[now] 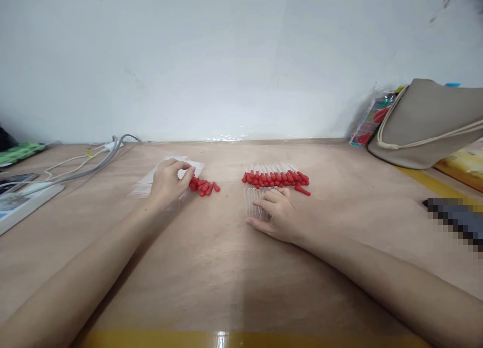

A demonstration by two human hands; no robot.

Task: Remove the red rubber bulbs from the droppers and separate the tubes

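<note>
My left hand (171,179) is over the left side of a small pile of red rubber bulbs (206,187). Its thumb and forefinger are pinched together close to the bulbs; whatever may be between them is hidden. White bags (145,181) lie partly under this hand. My right hand (277,212) rests with its thumb and fingers apart over a row of clear thin tubes (251,199), partly covering them. Just beyond it lie droppers (273,178), clear tubes fitted with red bulbs, in a dense row. One red bulb (303,189) sticks out at the row's right end.
Cables (86,166) and a white power strip (32,202) are at the left. At the right stand a grey-beige bag (422,121) and a colourful package (372,119), near a blurred dark object (456,219). A white wall (241,76) bounds the table's far edge.
</note>
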